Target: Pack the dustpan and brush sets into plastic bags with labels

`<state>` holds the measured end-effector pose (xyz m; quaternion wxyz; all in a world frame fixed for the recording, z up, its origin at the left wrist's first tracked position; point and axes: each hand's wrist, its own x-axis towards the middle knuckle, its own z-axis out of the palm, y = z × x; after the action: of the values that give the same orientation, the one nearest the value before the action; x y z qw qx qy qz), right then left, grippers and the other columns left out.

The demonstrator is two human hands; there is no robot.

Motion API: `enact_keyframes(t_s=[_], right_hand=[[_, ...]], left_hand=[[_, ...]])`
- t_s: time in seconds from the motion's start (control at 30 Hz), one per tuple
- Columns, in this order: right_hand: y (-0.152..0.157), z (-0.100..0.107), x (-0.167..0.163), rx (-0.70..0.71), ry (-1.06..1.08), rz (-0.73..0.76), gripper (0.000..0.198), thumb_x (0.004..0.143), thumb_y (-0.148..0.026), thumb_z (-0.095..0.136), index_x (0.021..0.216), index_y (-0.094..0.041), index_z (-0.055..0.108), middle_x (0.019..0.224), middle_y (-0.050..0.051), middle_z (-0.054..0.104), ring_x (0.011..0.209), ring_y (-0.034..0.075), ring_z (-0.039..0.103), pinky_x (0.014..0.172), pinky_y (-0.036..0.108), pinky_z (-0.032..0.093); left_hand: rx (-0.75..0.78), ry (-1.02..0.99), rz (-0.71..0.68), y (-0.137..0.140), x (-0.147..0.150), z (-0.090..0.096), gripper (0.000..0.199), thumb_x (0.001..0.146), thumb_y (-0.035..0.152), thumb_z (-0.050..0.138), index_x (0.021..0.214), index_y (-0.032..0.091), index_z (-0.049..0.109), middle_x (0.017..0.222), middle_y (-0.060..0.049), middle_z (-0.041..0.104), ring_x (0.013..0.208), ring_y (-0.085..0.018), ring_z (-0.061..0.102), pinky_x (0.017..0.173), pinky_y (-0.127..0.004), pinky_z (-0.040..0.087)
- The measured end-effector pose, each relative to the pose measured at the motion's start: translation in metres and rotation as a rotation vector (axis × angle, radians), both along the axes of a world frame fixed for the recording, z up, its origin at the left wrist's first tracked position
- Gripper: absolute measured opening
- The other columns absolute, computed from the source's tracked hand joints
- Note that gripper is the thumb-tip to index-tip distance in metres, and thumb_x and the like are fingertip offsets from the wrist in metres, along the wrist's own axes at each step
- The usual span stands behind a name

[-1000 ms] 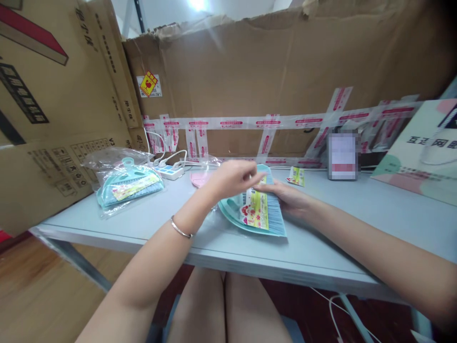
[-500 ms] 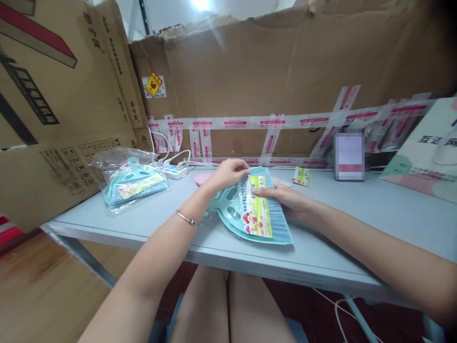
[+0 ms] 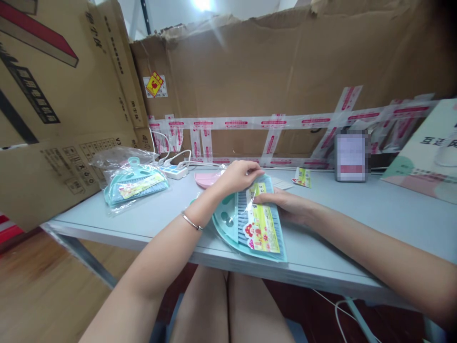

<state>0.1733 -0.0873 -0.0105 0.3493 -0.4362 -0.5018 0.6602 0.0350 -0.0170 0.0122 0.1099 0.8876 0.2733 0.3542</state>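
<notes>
brown cardboard box [image 3: 96, 95] takes up the far left, right up by the grey table [image 3: 153, 224]. just right of it there's a wrapped set [image 3: 123, 190], dustpan and brush in clear plastic, lying on the tabletop. then a white power strip [image 3: 178, 172] with cables plugged in, and a pink thing [image 3: 204, 179] partly hidden by the arm, can't tell what it is.

next is the left hand [image 3: 241, 176], fingers bent and bunched close together over the far edge of the teal dustpan [image 3: 225, 219], can't tell if they're pinching anything. that dustpan is near the table's front edge, with a blue brush [image 3: 243, 209] and a yellow label [image 3: 266, 231] on top, bristles facing right. the right hand [image 3: 291, 205] has it by the bristle side, thumb on the label, other fingers mostly out of sight. further right, a small card [image 3: 303, 177], then an upright phone [image 3: 352, 155] with a blurred screen, then a pale printed panel [image 3: 421, 157].
</notes>
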Motion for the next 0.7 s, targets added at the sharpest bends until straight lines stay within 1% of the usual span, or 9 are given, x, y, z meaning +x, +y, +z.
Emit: enact_keyframes(t_s=[0.07, 0.17, 0.23, 0.37, 0.5, 0.7], right_hand=[[0.000, 0.000, 0.000, 0.002, 0.010, -0.016, 0.031, 0.067, -0.012, 0.061, 0.098, -0.017, 0.059, 0.072, 0.003, 0.071, 0.061, 0.016, 0.067, 0.064, 0.028, 0.055], [0.000, 0.000, 0.001, 0.001, 0.031, -0.036, 0.025, 0.063, -0.008, 0.058, 0.085, -0.019, 0.058, 0.060, -0.001, 0.067, 0.055, 0.015, 0.064, 0.059, 0.027, 0.054], [-0.001, 0.000, 0.001, -0.007, 0.033, -0.030, 0.023, 0.061, -0.007, 0.057, 0.080, -0.020, 0.057, 0.057, -0.002, 0.066, 0.053, 0.015, 0.063, 0.057, 0.026, 0.053], [-0.002, 0.002, -0.001, -0.007, 0.027, -0.048, 0.023, 0.064, -0.009, 0.058, 0.084, -0.020, 0.059, 0.067, 0.000, 0.070, 0.058, 0.016, 0.065, 0.059, 0.027, 0.054], [-0.002, 0.000, -0.005, -0.019, 0.048, -0.055, 0.030, 0.065, -0.008, 0.060, 0.093, -0.018, 0.060, 0.071, 0.002, 0.071, 0.058, 0.016, 0.066, 0.061, 0.027, 0.055], [0.005, -0.010, -0.015, 0.050, 0.133, -0.247, 0.026, 0.065, -0.010, 0.065, 0.090, -0.016, 0.062, 0.070, 0.003, 0.071, 0.063, 0.019, 0.067, 0.068, 0.032, 0.055]], left_hand=[[0.003, 0.007, 0.005, -0.001, 0.000, 0.001, 0.018, 0.082, 0.023, 0.053, 0.077, 0.013, 0.067, 0.073, -0.004, 0.068, 0.067, -0.014, 0.057, 0.063, -0.025, 0.040], [-0.005, 0.019, 0.003, -0.002, -0.001, 0.004, 0.018, 0.082, 0.022, 0.053, 0.076, 0.013, 0.067, 0.072, -0.004, 0.068, 0.067, -0.014, 0.057, 0.063, -0.024, 0.040], [-0.008, 0.020, 0.000, -0.003, -0.002, 0.006, 0.017, 0.082, 0.022, 0.053, 0.076, 0.014, 0.066, 0.073, -0.004, 0.068, 0.068, -0.013, 0.057, 0.063, -0.024, 0.040], [-0.032, 0.033, 0.009, -0.005, -0.001, 0.007, 0.017, 0.082, 0.022, 0.052, 0.077, 0.015, 0.066, 0.073, -0.003, 0.068, 0.069, -0.014, 0.057, 0.064, -0.024, 0.041], [-0.039, 0.044, 0.016, -0.006, 0.001, 0.004, 0.016, 0.082, 0.021, 0.052, 0.078, 0.015, 0.067, 0.075, -0.003, 0.069, 0.070, -0.014, 0.059, 0.065, -0.024, 0.041], [-0.011, 0.127, 0.036, -0.008, 0.012, -0.004, 0.017, 0.083, 0.020, 0.052, 0.080, 0.013, 0.068, 0.078, -0.007, 0.070, 0.071, -0.017, 0.061, 0.067, -0.028, 0.043]])
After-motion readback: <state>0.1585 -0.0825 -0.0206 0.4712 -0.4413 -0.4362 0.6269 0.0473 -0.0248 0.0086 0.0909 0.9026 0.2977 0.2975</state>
